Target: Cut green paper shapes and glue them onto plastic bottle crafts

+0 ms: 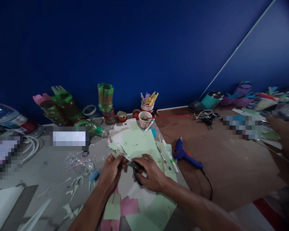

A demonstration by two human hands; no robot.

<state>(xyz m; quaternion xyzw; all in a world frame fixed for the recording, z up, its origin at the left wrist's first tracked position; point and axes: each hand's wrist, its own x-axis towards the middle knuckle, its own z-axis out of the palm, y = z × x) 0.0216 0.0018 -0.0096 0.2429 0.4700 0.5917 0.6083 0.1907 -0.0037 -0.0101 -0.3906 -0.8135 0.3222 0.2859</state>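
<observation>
My right hand (151,175) is closed round the black handles of a pair of scissors (136,177), whose blades point up and left. Pinched in my left hand (112,170) is a small piece of pale green paper (115,154), close to the blade tips. Whether the blades touch it I cannot tell. Beneath and beyond both hands lie pale green paper sheets (144,142). Nearer to me are a pink paper piece (130,206) and a green cut strip (112,208). Paper scraps (75,187) are scattered left of my left forearm.
A blue glue gun (186,156) with its cord lies right of the paper, beside a marker (170,156) and a pen (164,157). Paper cups (144,119), painted bottles (105,96) and a clear bottle (88,165) stand or lie around. Another person's hand (283,128) is at far right.
</observation>
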